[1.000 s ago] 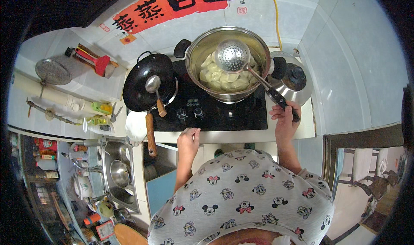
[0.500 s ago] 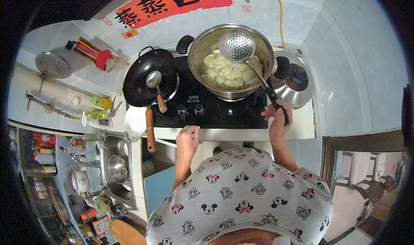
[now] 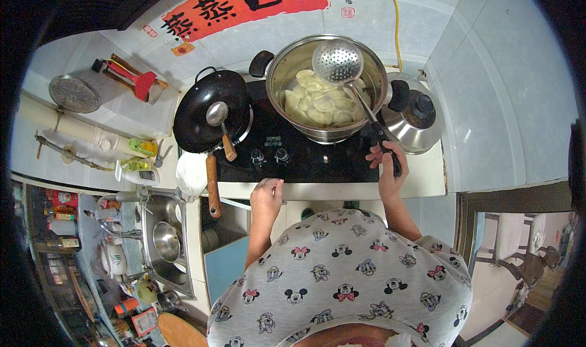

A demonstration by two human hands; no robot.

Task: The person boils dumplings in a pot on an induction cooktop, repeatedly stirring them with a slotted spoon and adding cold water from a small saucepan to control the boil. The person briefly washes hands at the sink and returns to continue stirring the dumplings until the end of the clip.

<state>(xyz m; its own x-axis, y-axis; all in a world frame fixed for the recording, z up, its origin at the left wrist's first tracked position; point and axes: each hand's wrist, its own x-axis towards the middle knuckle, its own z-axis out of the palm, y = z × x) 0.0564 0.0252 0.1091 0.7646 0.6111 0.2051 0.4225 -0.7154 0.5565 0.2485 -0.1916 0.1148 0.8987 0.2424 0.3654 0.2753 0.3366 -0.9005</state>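
My right hand (image 3: pixel 390 171) grips the black handle of a perforated metal skimmer (image 3: pixel 339 61), its fingers partly uncurled around the handle. The skimmer's round bowl is over the far part of a large steel pot (image 3: pixel 292 120), above the dumplings (image 3: pixel 320 103) heaped in the pot. My left hand (image 3: pixel 267 195) is closed, fingers curled, at the front edge of the counter (image 3: pixel 329 192); nothing shows in it. The pot stands on a black glass cooktop (image 3: pixel 305 164).
Left of the pot sits a black wok (image 3: pixel 195 124) with a wooden handle, a metal spoon (image 3: pixel 217 113) lying across it. A steel lid (image 3: pixel 421 124) with a black knob is right of the pot. Farther left is a sink (image 3: pixel 152 249) holding a metal bowl (image 3: pixel 166 240).
The skimmer's bowl has shifted slightly right, its handle end slightly left and away from me. My right fingers have spread a little. The dumplings look bunched closer together. My left hand stays put.
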